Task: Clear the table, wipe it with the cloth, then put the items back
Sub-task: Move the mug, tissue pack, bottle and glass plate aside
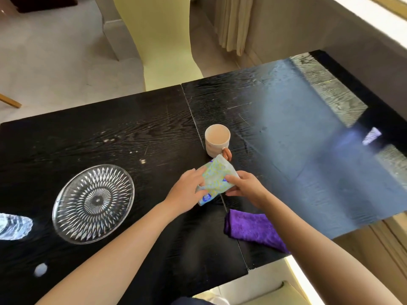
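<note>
Tissue pack (214, 180), seemingly lifted, gripped between left hand (187, 192) and right hand (246, 187).

Both hands (187, 191) grip tissue pack (214, 180), mug (217, 139) beside

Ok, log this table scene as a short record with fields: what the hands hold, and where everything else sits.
held: tissue pack, in both hands
left hand: grip on pack's left side
right hand: grip on pack's right side
mug: upright, just beyond the pack
glass plate: left of the hands
purple cloth: near edge, under right forearm
plastic bottle: far left, cut off
table: black
</note>
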